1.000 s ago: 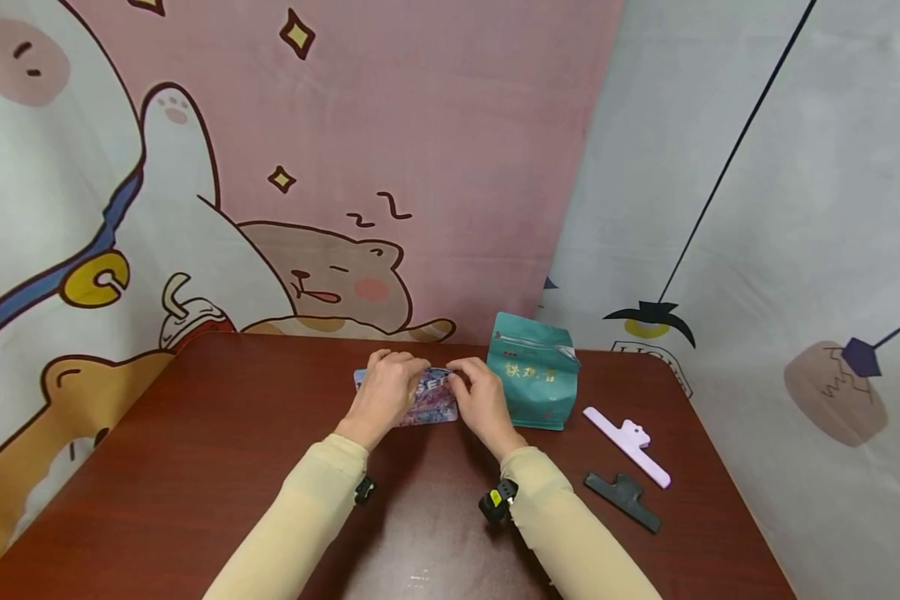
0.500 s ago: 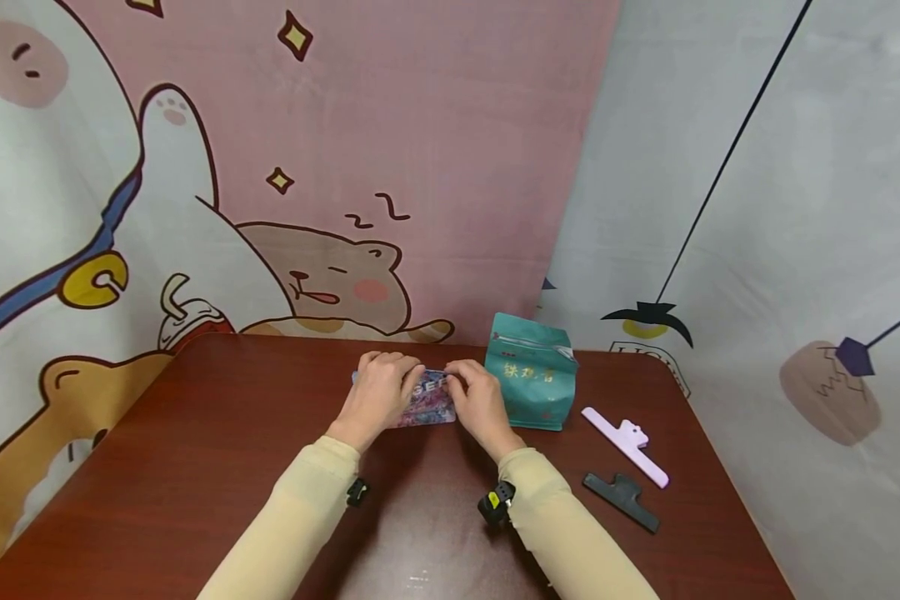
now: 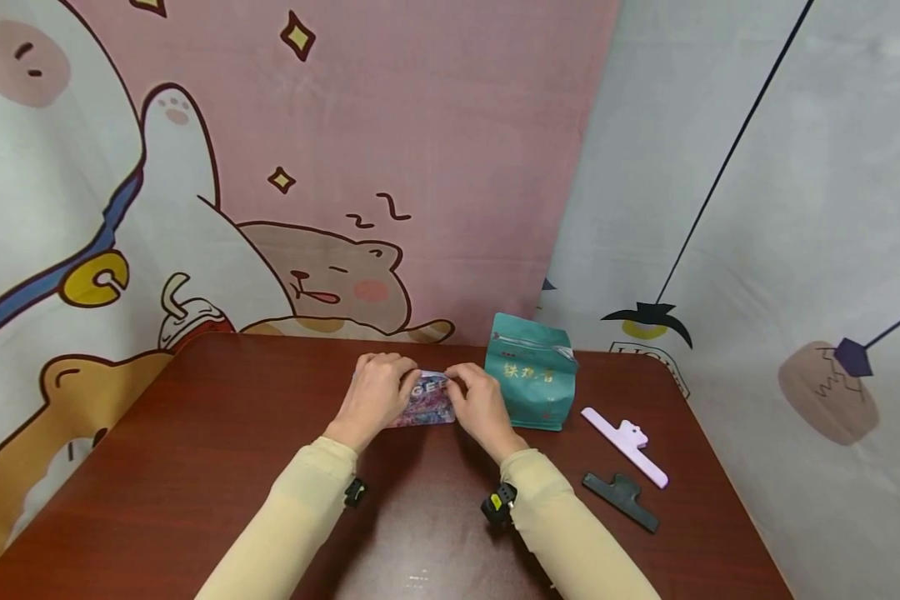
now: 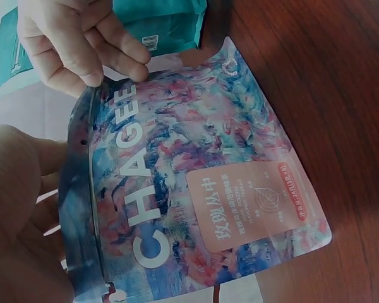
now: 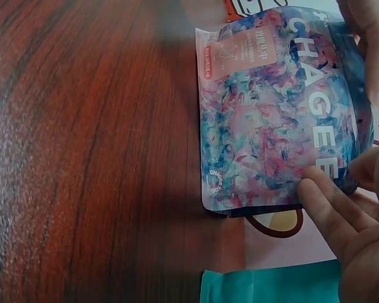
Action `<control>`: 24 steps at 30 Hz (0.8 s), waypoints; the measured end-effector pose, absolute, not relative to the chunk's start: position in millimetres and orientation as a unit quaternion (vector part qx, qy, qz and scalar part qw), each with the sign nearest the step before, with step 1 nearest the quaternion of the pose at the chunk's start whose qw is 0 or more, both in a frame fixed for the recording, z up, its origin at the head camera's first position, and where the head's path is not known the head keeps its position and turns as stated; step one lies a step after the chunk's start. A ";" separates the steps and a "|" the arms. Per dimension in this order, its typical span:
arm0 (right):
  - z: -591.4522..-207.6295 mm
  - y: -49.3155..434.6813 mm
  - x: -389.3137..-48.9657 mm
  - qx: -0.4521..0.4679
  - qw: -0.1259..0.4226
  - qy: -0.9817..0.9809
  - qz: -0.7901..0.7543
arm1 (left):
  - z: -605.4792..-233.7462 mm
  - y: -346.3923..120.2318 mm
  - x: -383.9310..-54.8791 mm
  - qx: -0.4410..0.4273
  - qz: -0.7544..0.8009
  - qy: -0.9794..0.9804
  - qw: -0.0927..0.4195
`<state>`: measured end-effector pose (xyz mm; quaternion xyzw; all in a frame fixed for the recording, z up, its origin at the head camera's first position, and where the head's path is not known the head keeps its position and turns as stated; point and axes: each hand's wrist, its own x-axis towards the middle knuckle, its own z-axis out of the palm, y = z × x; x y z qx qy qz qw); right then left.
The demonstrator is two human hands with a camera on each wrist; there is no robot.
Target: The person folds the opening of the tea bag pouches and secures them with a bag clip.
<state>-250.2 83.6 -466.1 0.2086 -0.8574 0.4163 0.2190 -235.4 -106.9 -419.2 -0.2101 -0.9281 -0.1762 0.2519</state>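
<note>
A tea pouch [image 3: 429, 404] with a blue and pink painted pattern and large white CHAGEE lettering stands on the table between the hands. In the left wrist view the pouch [image 4: 177, 139] shows a zip line below its dark top strip. My left hand [image 3: 375, 398] grips the left part of that top strip, covering this end of the pouch in the head view. At the right end, my right hand [image 3: 482, 408] pinches the top edge between thumb and fingers. The right wrist view shows its fingertips [image 5: 312, 183] against the pouch front, by the last letters.
A teal stand-up bag [image 3: 532, 383] with gold characters stands just right of the right hand. Further right lie a lilac bag clip [image 3: 626, 446] and a black bag clip [image 3: 621, 502]. A patterned cloth backdrop [image 3: 450, 167] hangs behind the brown table [image 3: 232, 467].
My left hand has shifted slightly left along the pouch top, and more of the lettering shows between the hands. My right hand stays at the right end.
</note>
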 end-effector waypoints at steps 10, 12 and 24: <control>-467.0 84.4 -250.4 0.215 0.231 -0.852 0.417 | -420.5 -108.2 -235.8 -0.218 -0.175 -0.928 0.248; -467.0 83.7 -250.9 0.210 0.225 -0.855 0.418 | -420.8 -109.0 -236.2 -0.221 -0.179 -0.927 0.245; -461.5 79.5 -252.6 0.224 0.184 -0.867 0.405 | -423.0 -112.2 -240.2 -0.239 -0.200 -0.918 0.244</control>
